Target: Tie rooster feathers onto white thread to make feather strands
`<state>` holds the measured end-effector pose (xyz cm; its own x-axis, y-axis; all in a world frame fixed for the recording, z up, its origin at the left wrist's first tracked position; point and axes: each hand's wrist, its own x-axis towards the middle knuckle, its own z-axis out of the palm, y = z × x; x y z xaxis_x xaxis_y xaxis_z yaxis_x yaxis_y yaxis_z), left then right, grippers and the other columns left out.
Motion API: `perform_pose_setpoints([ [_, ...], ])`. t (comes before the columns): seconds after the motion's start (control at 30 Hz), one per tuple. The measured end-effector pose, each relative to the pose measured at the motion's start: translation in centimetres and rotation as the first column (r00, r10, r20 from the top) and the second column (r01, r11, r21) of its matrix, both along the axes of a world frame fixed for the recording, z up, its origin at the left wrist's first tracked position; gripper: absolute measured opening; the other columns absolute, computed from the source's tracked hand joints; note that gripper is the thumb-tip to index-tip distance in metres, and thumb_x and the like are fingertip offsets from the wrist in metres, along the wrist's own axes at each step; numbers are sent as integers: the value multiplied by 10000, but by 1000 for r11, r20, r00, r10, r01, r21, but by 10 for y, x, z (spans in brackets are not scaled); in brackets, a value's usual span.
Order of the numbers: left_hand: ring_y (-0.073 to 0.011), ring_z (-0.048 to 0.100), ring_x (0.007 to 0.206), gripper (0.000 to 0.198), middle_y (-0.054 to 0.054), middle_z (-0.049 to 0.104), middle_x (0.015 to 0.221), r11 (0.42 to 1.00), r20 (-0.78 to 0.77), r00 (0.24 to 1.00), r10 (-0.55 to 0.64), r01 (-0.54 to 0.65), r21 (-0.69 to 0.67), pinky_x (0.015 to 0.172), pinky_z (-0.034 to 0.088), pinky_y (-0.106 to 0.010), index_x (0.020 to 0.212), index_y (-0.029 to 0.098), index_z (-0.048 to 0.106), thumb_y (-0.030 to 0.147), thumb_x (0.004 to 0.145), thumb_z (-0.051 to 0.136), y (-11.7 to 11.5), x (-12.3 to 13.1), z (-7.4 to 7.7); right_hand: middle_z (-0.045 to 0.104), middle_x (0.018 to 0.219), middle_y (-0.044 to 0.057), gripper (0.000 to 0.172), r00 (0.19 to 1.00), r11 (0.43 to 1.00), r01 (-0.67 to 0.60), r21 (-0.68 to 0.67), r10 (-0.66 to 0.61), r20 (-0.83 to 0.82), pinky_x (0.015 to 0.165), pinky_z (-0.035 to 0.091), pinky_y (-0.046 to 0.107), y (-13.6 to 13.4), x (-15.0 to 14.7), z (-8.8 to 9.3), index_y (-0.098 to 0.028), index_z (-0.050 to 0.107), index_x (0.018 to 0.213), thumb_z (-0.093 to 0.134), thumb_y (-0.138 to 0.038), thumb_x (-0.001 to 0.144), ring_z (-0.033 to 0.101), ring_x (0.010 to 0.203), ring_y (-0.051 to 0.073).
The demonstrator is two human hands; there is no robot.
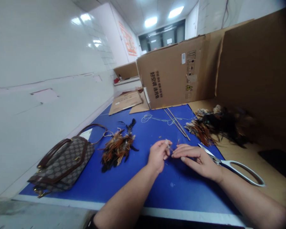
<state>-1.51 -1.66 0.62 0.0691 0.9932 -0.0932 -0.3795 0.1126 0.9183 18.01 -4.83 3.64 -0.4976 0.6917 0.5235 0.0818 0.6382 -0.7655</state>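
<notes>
Over the blue tabletop, my left hand is closed in a pinch on a small, thin, pale piece that looks like a feather; it is too blurred to make out fully. My right hand is close beside it, fingers stretched out and thumb apart, with the fingertips near the pinched piece. Whether they touch it I cannot tell. A pile of brown and black feathers lies left of my hands. More feathers are spread to the right, and large scissors with white-and-dark handles lie partly behind my right forearm.
Two thin sticks and a loose tangle of pale thread lie beyond my hands. A patterned handbag sits at the left by the white wall. Cardboard panels stand along the back and right; flat cardboard lies behind.
</notes>
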Motion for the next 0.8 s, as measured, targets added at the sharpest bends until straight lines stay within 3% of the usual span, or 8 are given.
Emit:
perform_pose_setpoints([
  [0.1, -30, 347, 409, 491, 41, 526, 524, 985, -90, 984, 156, -148, 87, 395, 164, -178, 958, 104, 724, 542, 759, 820, 10, -10, -1, 808, 947, 80, 265, 983, 984, 179, -13, -178, 37, 915, 571, 372, 4, -1, -13, -218, 796, 1113, 574, -311, 1002, 742, 915, 214],
  [0.23, -25, 414, 430, 495, -49, 697, 758, 973, -68, 974, 216, -209, 95, 378, 212, -179, 938, 106, 712, 529, 720, 847, 15, -13, -2, 810, 1044, 75, 264, 903, 928, 371, 19, -366, 227, 898, 577, 345, 10, 10, -20, -210, 793, 1107, 574, -258, 968, 756, 953, 222],
  [0.3, -51, 522, 495, 489, -90, 727, 894, 977, -52, 980, 195, -189, 97, 405, 318, -184, 945, 111, 702, 516, 716, 851, 14, -10, -3, 810, 1076, 68, 260, 846, 900, 431, 64, -427, 319, 901, 577, 348, 13, 26, -10, -215, 801, 1074, 572, -261, 959, 759, 971, 236],
  [0.43, -97, 607, 573, 474, -60, 694, 842, 984, -55, 987, 149, -143, 102, 476, 443, -215, 980, 113, 690, 491, 739, 843, 8, -5, -8, 808, 1036, 53, 253, 642, 787, 578, 214, -601, 476, 816, 568, 323, 22, 81, 23, -239, 813, 1039, 585, -301, 946, 750, 918, 240],
  [0.5, -99, 609, 577, 466, -50, 683, 830, 984, -57, 988, 141, -134, 119, 480, 450, -217, 996, 114, 688, 485, 756, 833, 6, -4, -9, 793, 981, 49, 225, 500, 758, 568, 320, -627, 598, 781, 545, 312, 29, 112, 30, -258, 830, 969, 613, -282, 913, 729, 906, 242],
  [0.57, -99, 609, 575, 457, -48, 681, 830, 982, -65, 988, 138, -128, 136, 479, 452, -217, 1001, 116, 687, 487, 771, 821, 5, -3, -10, 772, 957, 61, 199, 391, 762, 537, 363, -606, 693, 789, 527, 310, 37, 136, 26, -267, 843, 918, 647, -274, 883, 708, 928, 253],
  [0.7, -99, 608, 572, 431, -45, 678, 823, 981, -77, 989, 125, -111, 162, 480, 455, -217, 1003, 121, 689, 484, 798, 800, 3, -1, -12, 735, 949, 68, 238, 386, 820, 489, 297, -509, 770, 832, 509, 298, 49, 155, -3, -291, 841, 1033, 728, -279, 824, 686, 913, 238],
  [0.8, -99, 604, 568, 413, -43, 677, 816, 982, -80, 992, 102, -87, 169, 475, 449, -218, 998, 125, 687, 480, 811, 788, 2, 2, -14, 709, 945, 83, 237, 388, 808, 500, 311, -530, 754, 833, 499, 305, 52, 151, -20, -283, 834, 1049, 703, -301, 853, 665, 936, 246],
])
